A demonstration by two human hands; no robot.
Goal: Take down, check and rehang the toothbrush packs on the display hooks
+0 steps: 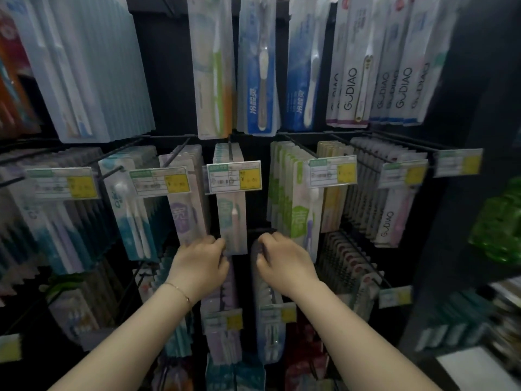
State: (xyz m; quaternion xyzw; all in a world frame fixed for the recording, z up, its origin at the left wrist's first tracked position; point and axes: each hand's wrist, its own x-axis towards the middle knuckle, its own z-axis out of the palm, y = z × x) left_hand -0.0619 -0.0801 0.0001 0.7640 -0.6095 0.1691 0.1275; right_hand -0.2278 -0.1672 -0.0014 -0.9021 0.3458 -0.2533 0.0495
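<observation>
Status: early, take-down stage by my read. No pack is off the rack (166,66) or loose in either hand, and every hook I can see is loaded. Nothing shows which packs are already checked.

- Target pack (233,215): middle row, centre of the rack, hanging upright on its hook (230,149) behind its price tag (233,176).
- Left hand (201,262): fingers curled, pinching the pack's lower left edge.
- Right hand (283,262): just right of the pack and apart from it. Fingers curled over the top front of the dark stack (267,294), one row down. Looks like a grip, but blur keeps me from being certain.
- Left to do, as I judge it: slide the pack off past the tag, inspect it, rehang it, then repeat along the rows.

Readable text:
- "GUDIAO" runs vertically on the white packs (349,88) at the rack's top right, and again on a pink-brush pack (387,224) at middle row right.
- Price tags have a green header and a yellow box with a "¥" sign. Digits and barcodes are smeared.
- The blue packs (255,105) at top centre carry white Chinese lettering too soft to read reliably.
</observation>
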